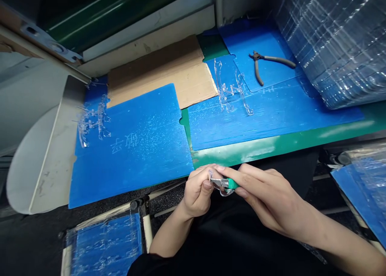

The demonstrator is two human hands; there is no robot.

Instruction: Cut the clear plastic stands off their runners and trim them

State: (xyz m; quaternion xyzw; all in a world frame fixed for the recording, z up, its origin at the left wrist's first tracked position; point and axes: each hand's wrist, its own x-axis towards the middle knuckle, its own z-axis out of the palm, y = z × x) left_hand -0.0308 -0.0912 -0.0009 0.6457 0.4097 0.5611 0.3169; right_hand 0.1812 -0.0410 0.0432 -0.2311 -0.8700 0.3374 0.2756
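Observation:
My left hand (197, 189) is closed in a pinch on a small clear plastic part (211, 174), held just below the table's front edge. My right hand (262, 195) grips a small green-handled cutter (224, 183), its metal tip touching the clear part. Both hands meet over my dark lap. On the blue sheet (271, 111) at the right lies a clear plastic sprue with parts (232, 92). A second cluster of clear parts (92, 121) lies on the left blue sheet (135, 147).
Grey-handled pliers (265, 65) lie on a blue sheet at the back right. A stack of clear trays wrapped in film (337, 39) fills the right corner. Brown cardboard (163, 73) sits at the back middle. A white chute (39, 159) stands left. Blue trays (105, 246) are below.

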